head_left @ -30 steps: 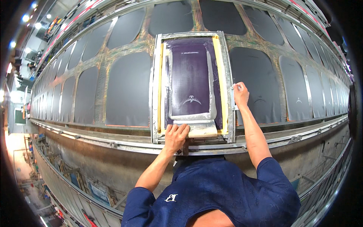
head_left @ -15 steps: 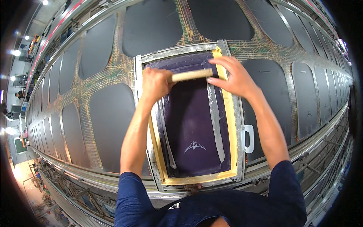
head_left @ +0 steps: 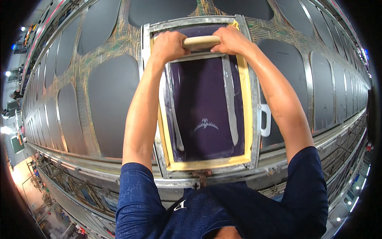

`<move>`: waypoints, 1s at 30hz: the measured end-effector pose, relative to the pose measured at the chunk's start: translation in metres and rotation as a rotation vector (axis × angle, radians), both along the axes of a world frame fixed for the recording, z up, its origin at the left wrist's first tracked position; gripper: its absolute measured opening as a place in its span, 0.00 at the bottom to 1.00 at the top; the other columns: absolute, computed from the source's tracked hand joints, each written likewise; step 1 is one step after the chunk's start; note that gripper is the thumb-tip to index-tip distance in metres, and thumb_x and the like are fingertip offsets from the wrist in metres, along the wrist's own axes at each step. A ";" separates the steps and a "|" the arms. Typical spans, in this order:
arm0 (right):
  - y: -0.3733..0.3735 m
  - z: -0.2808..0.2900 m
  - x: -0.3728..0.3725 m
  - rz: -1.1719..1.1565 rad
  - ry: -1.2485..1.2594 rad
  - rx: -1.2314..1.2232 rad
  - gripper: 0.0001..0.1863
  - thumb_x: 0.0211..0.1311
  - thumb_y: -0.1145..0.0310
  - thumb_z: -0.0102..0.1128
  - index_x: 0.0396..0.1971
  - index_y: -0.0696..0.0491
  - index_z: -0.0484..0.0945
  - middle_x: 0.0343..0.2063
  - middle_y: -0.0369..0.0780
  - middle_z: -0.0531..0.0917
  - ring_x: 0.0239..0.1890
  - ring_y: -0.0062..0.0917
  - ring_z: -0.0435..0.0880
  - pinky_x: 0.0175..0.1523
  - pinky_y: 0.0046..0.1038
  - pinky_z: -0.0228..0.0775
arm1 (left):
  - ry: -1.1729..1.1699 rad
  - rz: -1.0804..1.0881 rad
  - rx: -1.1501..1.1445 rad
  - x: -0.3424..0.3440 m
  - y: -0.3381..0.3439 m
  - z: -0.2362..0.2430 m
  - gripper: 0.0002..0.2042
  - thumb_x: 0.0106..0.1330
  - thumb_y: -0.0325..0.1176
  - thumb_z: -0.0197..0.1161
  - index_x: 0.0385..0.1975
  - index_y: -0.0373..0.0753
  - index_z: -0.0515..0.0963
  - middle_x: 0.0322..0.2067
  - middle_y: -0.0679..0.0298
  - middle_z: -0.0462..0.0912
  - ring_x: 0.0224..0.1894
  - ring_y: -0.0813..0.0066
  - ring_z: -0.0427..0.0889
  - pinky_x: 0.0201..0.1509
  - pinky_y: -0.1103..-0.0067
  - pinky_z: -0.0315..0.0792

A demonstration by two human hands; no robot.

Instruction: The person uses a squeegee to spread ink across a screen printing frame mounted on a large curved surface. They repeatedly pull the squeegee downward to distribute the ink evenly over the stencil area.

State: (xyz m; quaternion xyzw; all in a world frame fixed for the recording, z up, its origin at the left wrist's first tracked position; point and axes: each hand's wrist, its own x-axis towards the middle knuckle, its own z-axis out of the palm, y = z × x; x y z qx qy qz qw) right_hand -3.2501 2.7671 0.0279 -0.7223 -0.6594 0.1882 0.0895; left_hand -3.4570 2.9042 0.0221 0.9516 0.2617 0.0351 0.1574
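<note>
My left hand (head_left: 170, 44) grips the left end of a pale wooden squeegee (head_left: 201, 41), near the top of a screen-printing frame. My right hand (head_left: 227, 40) is closed on its right end. The metal frame (head_left: 250, 157) has yellow tape along its sides and bottom, around a dark purple screen (head_left: 199, 99) with a small pale crest near its lower middle. Grey ink streaks (head_left: 229, 103) run down both sides of the screen. A white handle (head_left: 265, 119) sticks out from the frame's right side.
A long printing table carries rows of dark rounded panels (head_left: 107, 103) on both sides of the frame, with coloured lines between them. A metal rail (head_left: 159, 183) runs along the near edge. Machinery and lamps show at the far left.
Both hands have moved up the screen from about a second ago, when my right hand was on the frame's side. It has since closed on the squeegee. The view has shifted.
</note>
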 end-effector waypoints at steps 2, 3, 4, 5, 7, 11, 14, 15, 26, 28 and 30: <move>-0.037 0.009 -0.027 0.006 -0.003 -0.007 0.17 0.48 0.57 0.79 0.31 0.54 0.86 0.27 0.49 0.86 0.37 0.47 0.86 0.43 0.43 0.77 | -0.006 0.004 -0.040 -0.029 -0.038 0.001 0.13 0.47 0.42 0.78 0.32 0.48 0.89 0.28 0.56 0.88 0.35 0.54 0.88 0.44 0.63 0.80; -0.059 0.001 -0.040 0.041 0.031 0.047 0.16 0.46 0.61 0.78 0.30 0.55 0.85 0.26 0.50 0.85 0.35 0.47 0.86 0.43 0.43 0.77 | -0.009 0.017 -0.058 -0.046 -0.063 0.002 0.12 0.47 0.41 0.78 0.32 0.47 0.88 0.28 0.56 0.88 0.35 0.54 0.88 0.44 0.63 0.80; -0.084 -0.004 -0.056 0.060 0.006 0.045 0.15 0.44 0.62 0.76 0.30 0.54 0.85 0.27 0.49 0.85 0.37 0.46 0.86 0.45 0.43 0.76 | 0.027 0.024 -0.065 -0.065 -0.089 0.004 0.11 0.48 0.40 0.78 0.31 0.47 0.88 0.27 0.56 0.87 0.34 0.54 0.87 0.45 0.64 0.80; -0.110 -0.001 -0.075 0.084 -0.021 0.048 0.14 0.43 0.64 0.75 0.30 0.54 0.84 0.28 0.48 0.85 0.38 0.45 0.85 0.47 0.43 0.75 | 0.026 0.005 -0.044 -0.087 -0.116 0.008 0.08 0.49 0.37 0.77 0.29 0.46 0.87 0.25 0.56 0.87 0.32 0.54 0.87 0.46 0.63 0.78; -0.177 -0.002 -0.112 0.054 -0.096 0.081 0.13 0.41 0.66 0.74 0.30 0.51 0.84 0.29 0.44 0.84 0.42 0.39 0.82 0.54 0.40 0.70 | -0.065 -0.030 -0.042 -0.120 -0.175 0.005 0.05 0.48 0.30 0.73 0.25 0.45 0.86 0.22 0.56 0.85 0.29 0.55 0.85 0.48 0.62 0.74; -0.267 0.002 -0.173 0.062 0.026 0.033 0.14 0.41 0.67 0.74 0.32 0.49 0.86 0.30 0.40 0.83 0.43 0.35 0.81 0.56 0.37 0.66 | -0.156 -0.083 -0.012 -0.186 -0.265 0.000 0.12 0.42 0.26 0.72 0.29 0.47 0.87 0.23 0.65 0.85 0.28 0.64 0.83 0.39 0.68 0.68; -0.284 -0.001 -0.185 0.051 0.069 0.087 0.13 0.42 0.67 0.74 0.33 0.49 0.87 0.29 0.40 0.85 0.41 0.36 0.81 0.55 0.38 0.66 | -0.140 -0.090 -0.073 -0.196 -0.277 0.007 0.11 0.43 0.26 0.72 0.29 0.46 0.87 0.25 0.65 0.86 0.30 0.66 0.83 0.41 0.69 0.68; -0.279 0.002 -0.181 0.052 0.066 0.048 0.13 0.43 0.67 0.74 0.33 0.49 0.87 0.29 0.39 0.85 0.41 0.36 0.81 0.54 0.38 0.67 | -0.127 -0.109 -0.082 -0.193 -0.270 0.007 0.11 0.43 0.26 0.72 0.29 0.46 0.87 0.25 0.65 0.86 0.30 0.65 0.84 0.41 0.69 0.68; -0.005 0.002 0.007 0.039 -0.075 0.139 0.17 0.45 0.56 0.78 0.30 0.52 0.85 0.27 0.47 0.86 0.37 0.45 0.86 0.46 0.44 0.77 | -0.145 -0.111 0.154 -0.008 0.002 0.000 0.13 0.46 0.42 0.79 0.22 0.43 0.83 0.21 0.57 0.84 0.29 0.53 0.86 0.36 0.62 0.77; 0.031 0.007 0.030 -0.013 -0.044 0.012 0.19 0.46 0.54 0.79 0.31 0.53 0.86 0.30 0.47 0.88 0.39 0.44 0.88 0.48 0.43 0.79 | -0.081 -0.065 0.125 0.021 0.032 -0.001 0.14 0.47 0.43 0.79 0.29 0.42 0.86 0.24 0.53 0.85 0.31 0.49 0.86 0.41 0.61 0.79; 0.057 0.002 0.048 -0.027 -0.003 -0.005 0.21 0.45 0.54 0.80 0.32 0.54 0.86 0.30 0.48 0.88 0.39 0.44 0.89 0.47 0.41 0.79 | 0.000 -0.040 0.071 0.038 0.054 0.002 0.18 0.47 0.44 0.80 0.38 0.45 0.88 0.29 0.52 0.87 0.36 0.51 0.87 0.43 0.61 0.79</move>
